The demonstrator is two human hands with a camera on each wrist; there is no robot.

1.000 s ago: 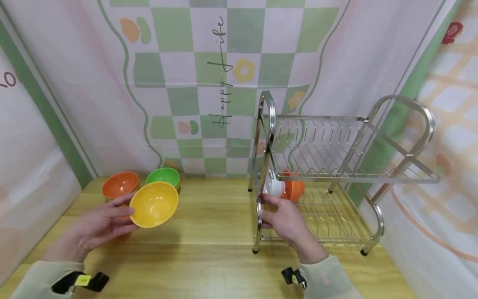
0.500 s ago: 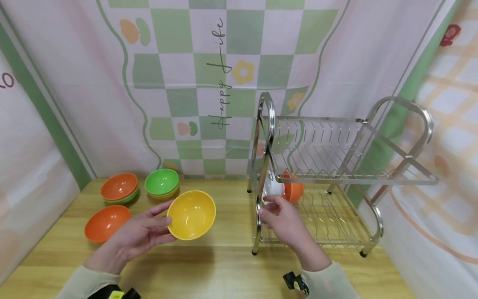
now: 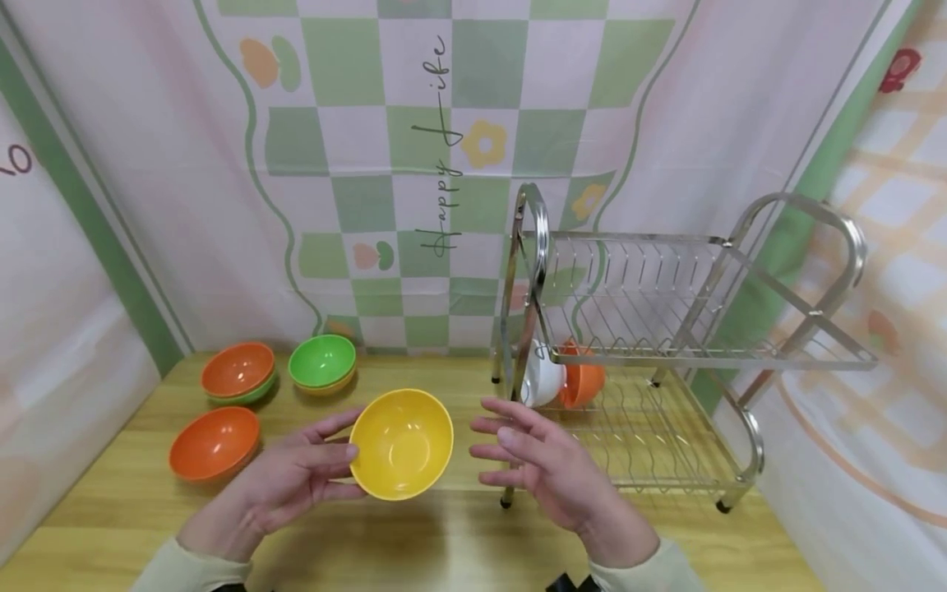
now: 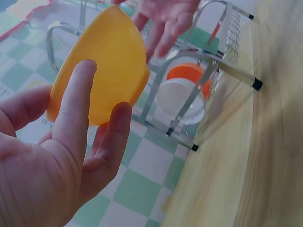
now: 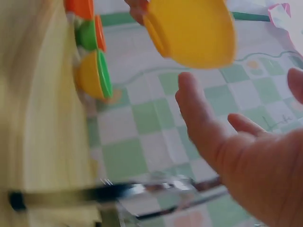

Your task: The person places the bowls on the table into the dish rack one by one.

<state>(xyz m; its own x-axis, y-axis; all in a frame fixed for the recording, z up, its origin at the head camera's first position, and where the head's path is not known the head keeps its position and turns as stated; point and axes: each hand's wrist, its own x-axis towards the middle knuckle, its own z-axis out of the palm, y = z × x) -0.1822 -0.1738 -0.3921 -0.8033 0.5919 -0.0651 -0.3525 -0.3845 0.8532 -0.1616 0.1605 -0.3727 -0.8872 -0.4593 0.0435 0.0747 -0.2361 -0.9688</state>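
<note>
My left hand (image 3: pixel 296 473) holds a yellow bowl (image 3: pixel 403 444) by its left rim, thumb at the edge and fingers behind, above the table. The bowl is tilted so its inside faces the head camera; its outer side shows in the left wrist view (image 4: pixel 102 66). My right hand (image 3: pixel 551 469) is just right of the bowl, fingers spread and apart from it. Behind that hand stands a two-tier metal dish rack (image 3: pixel 740 362). On its lower tier, at the left end, a white bowl (image 3: pixel 543 382) and an orange bowl (image 3: pixel 584 385) stand on their sides, one against the other.
At the table's left lie an orange bowl (image 3: pixel 214 444), an orange bowl (image 3: pixel 237 370) stacked on a green one (image 3: pixel 247 396), and a green bowl (image 3: pixel 321 362) on a yellow one (image 3: pixel 325 386). A checked curtain (image 3: pixel 414 205) hangs behind the wooden table (image 3: pixel 414 534).
The left hand has carried the yellow bowl rightward from beside the stacked bowls. The right hand has left the rack's left side and opened toward the bowl.
</note>
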